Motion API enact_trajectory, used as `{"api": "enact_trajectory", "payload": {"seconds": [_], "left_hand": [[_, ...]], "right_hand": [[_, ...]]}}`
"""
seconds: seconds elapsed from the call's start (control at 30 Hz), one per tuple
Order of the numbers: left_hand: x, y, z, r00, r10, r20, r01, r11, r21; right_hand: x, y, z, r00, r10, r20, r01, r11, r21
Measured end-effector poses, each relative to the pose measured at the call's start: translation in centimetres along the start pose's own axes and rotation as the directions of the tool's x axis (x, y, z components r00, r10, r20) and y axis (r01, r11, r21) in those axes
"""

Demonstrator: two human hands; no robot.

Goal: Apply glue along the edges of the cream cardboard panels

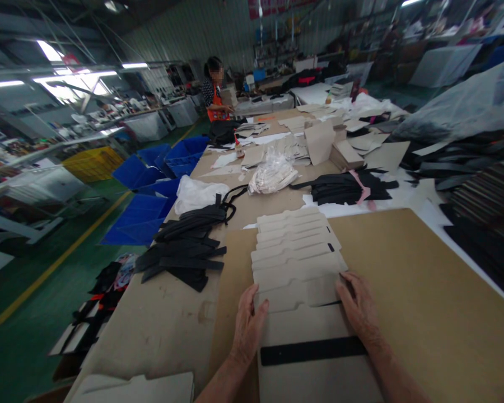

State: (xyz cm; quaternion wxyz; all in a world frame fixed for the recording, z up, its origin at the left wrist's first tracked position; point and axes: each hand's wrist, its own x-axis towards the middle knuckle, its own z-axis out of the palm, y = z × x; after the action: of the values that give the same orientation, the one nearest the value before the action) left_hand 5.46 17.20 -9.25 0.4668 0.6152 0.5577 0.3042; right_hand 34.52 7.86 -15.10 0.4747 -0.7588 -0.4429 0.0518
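The left hand (247,330) and right hand (358,308) rest open on either side of a fanned stack of notched beige card pieces (298,263), fingers against its left and right edges. Neither clearly pinches a piece, though the view is too oblique to be sure how firm the contact is. The stack overlaps like shingles on a sheet of brown kraft board (420,296), and a black strip (313,351) crosses its lowest piece, nearest the person. The board lies on a long desk (151,330) with bundles of black strap pieces (180,252) just left of the stack and more (344,187) farther ahead. Beyond them are a clear plastic bag of pale material (273,176) and piles of beige card (319,143). Blue crates (138,221) stand on the green floor (33,280) left of the desk. At the far end, a co-worker in an orange apron (215,106) stands with their hands out of clear view.
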Motion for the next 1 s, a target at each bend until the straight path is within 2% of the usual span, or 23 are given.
{"api": "enact_trajectory", "payload": {"seconds": [0.23,0.33,0.43,0.6,0.7,0.83,1.0], "left_hand": [[0.2,-0.3,-0.3,0.999,-0.027,0.033,0.027,1.000,-0.008],[-0.1,0.0,-0.5,0.998,-0.055,0.017,0.055,0.998,0.004],[-1.3,0.4,-0.9,0.994,-0.105,-0.005,0.105,0.994,0.015],[-4.8,0.2,-1.0,0.987,-0.158,0.021,0.157,0.987,0.015],[-6.0,-0.2,-0.5,0.985,-0.171,0.025,0.171,0.985,0.027],[-6.7,-0.7,0.1,0.983,-0.179,0.037,0.177,0.983,0.044],[-7.1,-1.0,0.3,0.984,-0.168,0.066,0.165,0.985,0.044]], "right_hand": [[0.3,0.1,0.5,1.000,-0.015,-0.013,0.015,0.999,-0.030],[0.6,-0.2,0.1,0.996,0.091,0.000,-0.090,0.993,0.080],[0.4,-0.6,-1.3,0.974,0.225,0.014,-0.224,0.962,0.155],[-2.9,-0.4,-4.6,0.934,0.356,0.018,-0.355,0.926,0.128],[-5.5,-0.4,-5.4,0.946,0.318,0.064,-0.321,0.947,0.029],[-7.5,-0.9,-5.0,0.974,0.207,0.091,-0.201,0.977,-0.067],[-8.2,-1.7,-4.8,0.968,0.244,0.059,-0.243,0.970,-0.015]]}}
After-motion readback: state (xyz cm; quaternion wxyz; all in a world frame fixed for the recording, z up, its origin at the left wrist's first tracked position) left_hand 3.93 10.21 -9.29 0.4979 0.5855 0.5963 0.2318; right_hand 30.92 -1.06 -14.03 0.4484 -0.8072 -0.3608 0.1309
